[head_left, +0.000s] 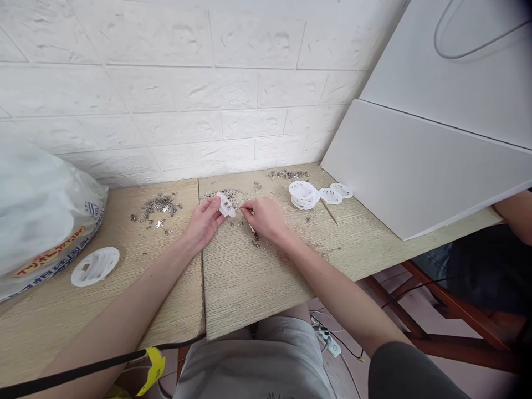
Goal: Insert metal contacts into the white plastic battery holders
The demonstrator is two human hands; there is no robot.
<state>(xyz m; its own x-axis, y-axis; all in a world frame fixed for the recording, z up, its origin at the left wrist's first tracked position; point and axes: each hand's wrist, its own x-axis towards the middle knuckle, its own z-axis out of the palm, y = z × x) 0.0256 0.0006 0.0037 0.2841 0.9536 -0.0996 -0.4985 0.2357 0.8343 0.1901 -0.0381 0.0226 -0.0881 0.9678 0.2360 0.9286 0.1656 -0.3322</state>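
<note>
Between the thumb and fingers of my left hand (pixel 204 223) a small white plastic disc (pixel 225 205) with slots is held up, tilted. My right hand (pixel 265 218) is just to its right, pinching a thin pair of tweezers (pixel 251 228) whose tip is at the disc's right edge. Whether the tip holds a part is too small to tell. Behind the disc lies a scatter of small metal pieces (pixel 233 192). Another pile of metal pieces (pixel 160 205) lies left of my left hand. Stacked white discs (pixel 303 194) sit to the right of my right hand.
A large plastic bag (pixel 45 205) stands at the left, with a white disc (pixel 96 266) before it. More white discs (pixel 331 195), a wooden stick (pixel 330 212) and metal pieces (pixel 288 174) lie at the right. A white panel (pixel 415 160) borders the table. Another person's arm (pixel 515 215) shows far right.
</note>
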